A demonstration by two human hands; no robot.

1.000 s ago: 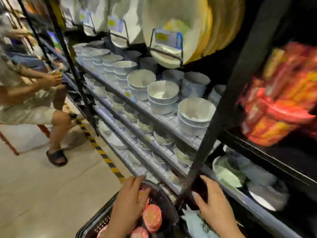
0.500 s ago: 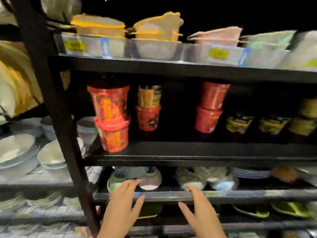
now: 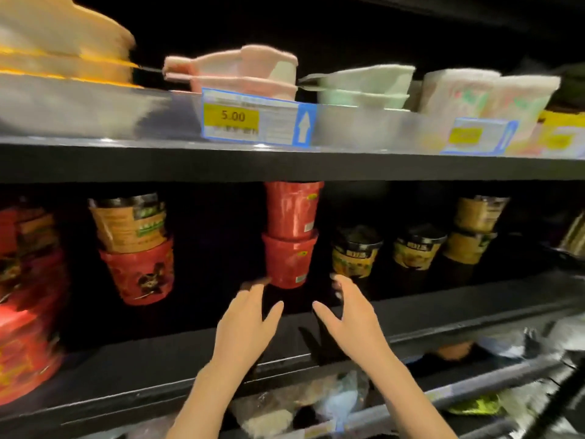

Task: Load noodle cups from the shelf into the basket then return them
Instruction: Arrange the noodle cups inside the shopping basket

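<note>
**Obs. 1:** Below the middle shelf's front edge (image 3: 411,315), both hands were raised side by side. Left hand (image 3: 245,324) had fingers spread and loosely bent, holding nothing; right hand (image 3: 354,315) the same, empty, fingertips blurred. Both aimed at the stacked pair of red noodle cups (image 3: 289,236), near it but seemingly not yet in contact.

**Obs. 2:** Risk, as you judged it?

**Obs. 1:** Top cup sat nested on the lower one, its rim hidden behind the shelf board above (image 3: 285,164). A grab at the lower cup only could have tipped the top one off. Little headroom too; lifting straight up might have knocked that board.

**Obs. 2:** Neighbours?

**Obs. 1:** A tan cup on a red cup (image 3: 136,248) stood to the left, well apart. Black-lidded cups (image 3: 356,251) stood just beside on the right; a wide right-hand sweep could have bumped them.

**Obs. 2:** Cups' look?

**Obs. 1:** Tapered, glossy red, small labels on the side, upright, set back on the dark shelf. Basket not in view.
</note>
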